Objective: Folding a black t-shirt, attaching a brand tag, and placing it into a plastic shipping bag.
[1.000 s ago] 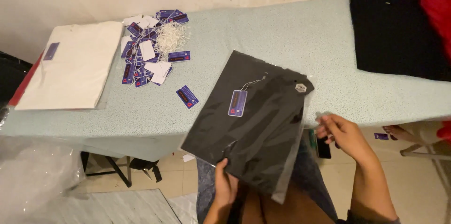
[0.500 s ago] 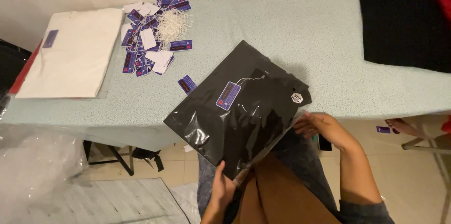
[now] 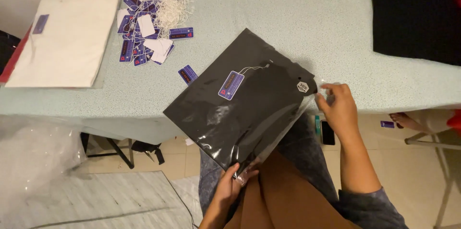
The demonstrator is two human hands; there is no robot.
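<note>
A folded black garment in a clear plastic bag (image 3: 245, 101) lies half on the pale blue table (image 3: 288, 22), half over its front edge. A purple hang tag (image 3: 230, 85) on a string and a small white hexagonal sticker (image 3: 302, 86) show on it. My left hand (image 3: 232, 183) pinches the bag's lower corner below the table edge. My right hand (image 3: 336, 106) grips the bag's clear flap at the right corner, next to the sticker.
A heap of purple and white tags with strings (image 3: 151, 22) lies at the back left, one loose tag (image 3: 188, 74) beside the bag. A bagged white garment (image 3: 62, 39) sits far left, a black garment (image 3: 415, 15) far right. Clear plastic (image 3: 33, 157) bulges below left.
The bagged garment has turned and slid further onto the table. My right hand rose from under the bag's edge to its right corner flap; my left hand kept the lower corner.
</note>
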